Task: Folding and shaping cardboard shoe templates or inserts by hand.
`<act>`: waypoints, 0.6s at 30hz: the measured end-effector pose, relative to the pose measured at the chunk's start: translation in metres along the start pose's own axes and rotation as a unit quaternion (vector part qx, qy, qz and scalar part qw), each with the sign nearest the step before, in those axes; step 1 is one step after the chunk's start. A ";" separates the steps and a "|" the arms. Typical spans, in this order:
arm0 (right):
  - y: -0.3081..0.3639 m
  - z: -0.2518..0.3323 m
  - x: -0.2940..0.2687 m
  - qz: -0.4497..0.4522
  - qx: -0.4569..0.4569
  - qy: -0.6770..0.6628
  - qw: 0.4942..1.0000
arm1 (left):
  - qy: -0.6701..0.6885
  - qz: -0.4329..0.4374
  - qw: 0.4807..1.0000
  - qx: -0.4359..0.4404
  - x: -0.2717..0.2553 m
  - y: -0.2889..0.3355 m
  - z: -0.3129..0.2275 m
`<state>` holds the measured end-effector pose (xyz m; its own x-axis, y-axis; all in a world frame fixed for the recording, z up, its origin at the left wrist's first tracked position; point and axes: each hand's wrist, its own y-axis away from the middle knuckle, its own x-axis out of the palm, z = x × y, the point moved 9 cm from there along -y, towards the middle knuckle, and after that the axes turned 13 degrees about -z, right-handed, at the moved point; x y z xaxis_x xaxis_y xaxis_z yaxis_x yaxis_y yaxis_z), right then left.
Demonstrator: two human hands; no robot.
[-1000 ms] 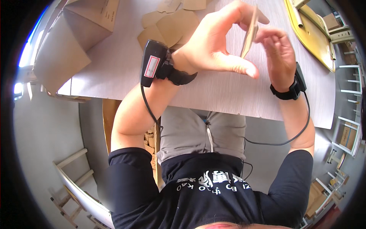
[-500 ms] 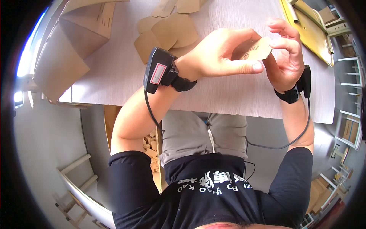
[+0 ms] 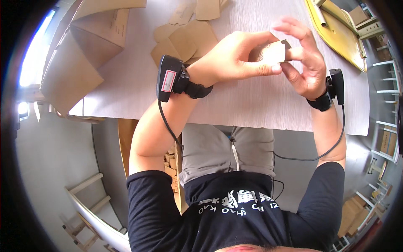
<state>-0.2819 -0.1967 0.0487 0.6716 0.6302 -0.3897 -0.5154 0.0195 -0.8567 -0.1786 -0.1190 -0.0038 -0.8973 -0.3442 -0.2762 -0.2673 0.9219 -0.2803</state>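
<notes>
Above the table, my left hand (image 3: 231,56) is closed round a small brown cardboard box (image 3: 273,52), with the thumb along its near side. The box's right end stands open. My right hand (image 3: 310,69) is at that end, its index finger at the opening and its thumb just below. Its other fingers are spread and slightly blurred. Flat brown cardboard blanks (image 3: 184,40) lie in an overlapping pile on the table beyond my left wrist.
A large open carton (image 3: 98,35) stands at the table's left, its flap hanging over the edge. At the far right lies a yellow panel with metal tubing (image 3: 336,35). Beside my left leg, a box of small cardboard pieces (image 3: 170,164) sits below the pale table (image 3: 252,103). Cables run from both wrist devices.
The piece in my left hand now shows a squared, open end facing right. My right hand has moved slightly left, bringing its index finger to that end.
</notes>
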 end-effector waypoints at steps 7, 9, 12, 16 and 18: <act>0.003 0.010 0.012 0.037 -0.028 -0.032 0.998 | 0.042 0.069 0.996 0.028 0.009 0.003 -0.005; 0.004 0.012 0.015 0.043 -0.022 -0.047 0.998 | 0.030 0.117 0.993 0.018 0.014 0.006 -0.002; 0.009 0.010 0.019 0.065 -0.002 -0.088 0.994 | 0.012 0.141 0.989 0.041 0.015 0.007 -0.007; 0.011 0.014 0.025 0.085 0.004 -0.118 0.989 | -0.007 0.140 0.988 0.060 0.014 0.010 -0.006; 0.010 0.015 0.027 0.087 0.004 -0.121 0.989 | -0.028 0.148 0.988 0.034 0.014 0.012 -0.001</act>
<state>-0.2773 -0.1677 0.0347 0.4260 0.7921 -0.4371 -0.6163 -0.0997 -0.7812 -0.1948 -0.1128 -0.0099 -0.9115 -0.0728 -0.4048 0.0295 0.9701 -0.2409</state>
